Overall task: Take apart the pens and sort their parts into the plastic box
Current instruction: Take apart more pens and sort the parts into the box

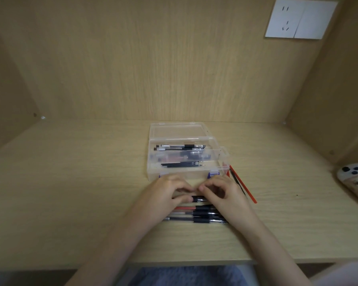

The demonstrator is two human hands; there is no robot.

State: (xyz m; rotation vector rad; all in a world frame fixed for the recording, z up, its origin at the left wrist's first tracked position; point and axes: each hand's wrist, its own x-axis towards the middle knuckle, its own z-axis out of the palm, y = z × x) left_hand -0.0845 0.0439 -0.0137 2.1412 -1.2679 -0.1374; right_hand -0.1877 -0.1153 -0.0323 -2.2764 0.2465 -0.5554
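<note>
- Hands meet just below centre over the pale wooden counter (70,193). The left hand (170,193) and right hand (221,193) each curl their fingers round one end of a clear-barrelled pen with a black grip (198,198), holding it level.
- Transparent plastic box (184,175) with purple latches sits at 12 o'clock from the hands, just beside them, its lid lying open behind.
- Far compartment holds black-gripped pen bodies (180,147); near compartment holds thin black refills (182,164).
- Loose pens (196,216), one red-inked, lie side by side at 6 o'clock from the held pen.
- Thin red refill (243,185) lies at 2 o'clock from the right hand.
</note>
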